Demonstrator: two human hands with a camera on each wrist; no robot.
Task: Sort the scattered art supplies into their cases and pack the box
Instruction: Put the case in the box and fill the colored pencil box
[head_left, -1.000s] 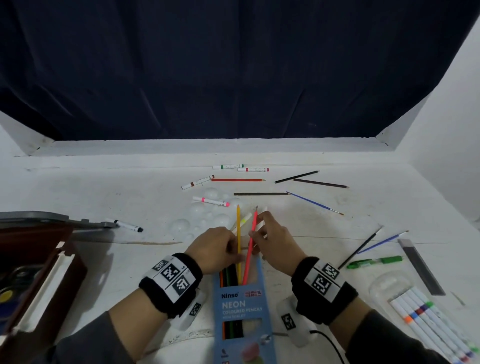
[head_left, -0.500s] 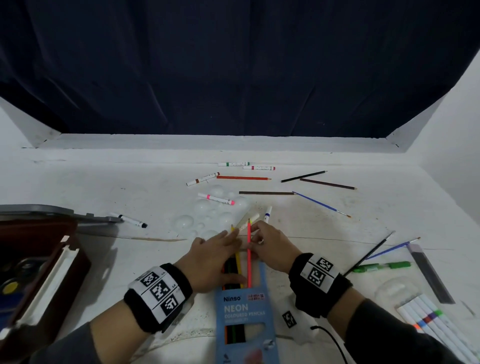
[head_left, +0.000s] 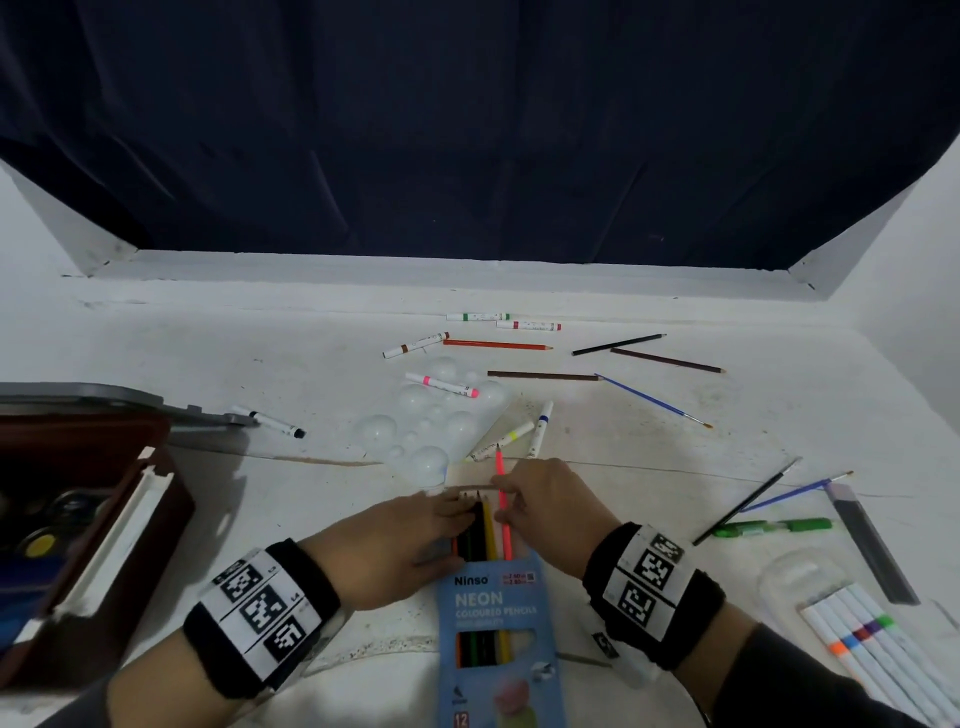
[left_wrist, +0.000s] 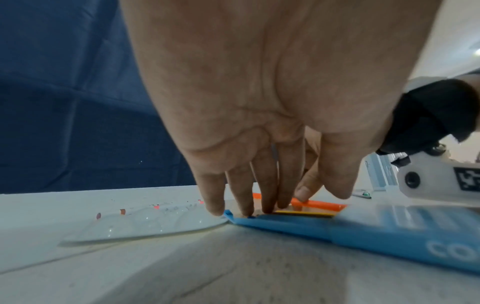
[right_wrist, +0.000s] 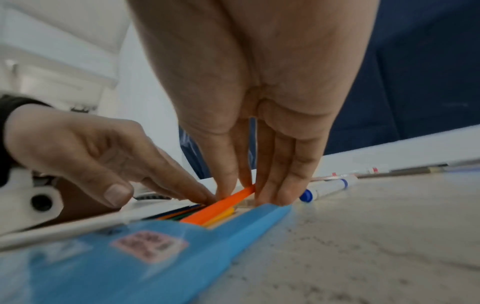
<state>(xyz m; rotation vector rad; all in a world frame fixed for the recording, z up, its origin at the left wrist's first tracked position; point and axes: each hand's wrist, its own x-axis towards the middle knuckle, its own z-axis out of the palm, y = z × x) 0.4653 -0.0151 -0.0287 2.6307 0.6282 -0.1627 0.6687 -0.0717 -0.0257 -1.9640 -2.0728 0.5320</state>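
Brown wood frames an open art box (head_left: 88, 519) at nine o'clock on the white table (head_left: 260, 332), a grey lid (head_left: 78, 397) lying behind it and one black-capped marker (head_left: 270, 422) just beside that lid. Toward the centre, one clear plastic palette (head_left: 426, 431) with round wells sits at eleven o'clock from the hands, a pink-tipped marker (head_left: 441, 385) lying across it. At six o'clock lies one blue Neon coloured-pencil box (head_left: 493, 623), its flap open toward the far edge. The left hand (head_left: 395, 551) rests straight fingers (left_wrist: 215, 197) on the box mouth and the pencils showing there: one yellow pencil (head_left: 488, 530) and darker ones beside it. The right hand (head_left: 550, 514) pinches one neon pink pencil (head_left: 501, 499), which is part-way into the box with its point toward twelve o'clock. Just beyond the fingers lie two markers, one yellow-banded (head_left: 501, 441) and one blue-banded (head_left: 540, 428). At twelve o'clock, three more markers (head_left: 478, 316) are scattered with one orange pencil (head_left: 496, 344) and three dark pencils (head_left: 618, 344). At one o'clock lies one blue-handled brush (head_left: 652, 400). At three o'clock two more brushes (head_left: 748, 499) cross, just beside one green pen (head_left: 774, 527) and a grey ruler (head_left: 867, 540). At four o'clock a clear case (head_left: 795, 577) holds a row of white markers (head_left: 872, 660), too overlapped to count.
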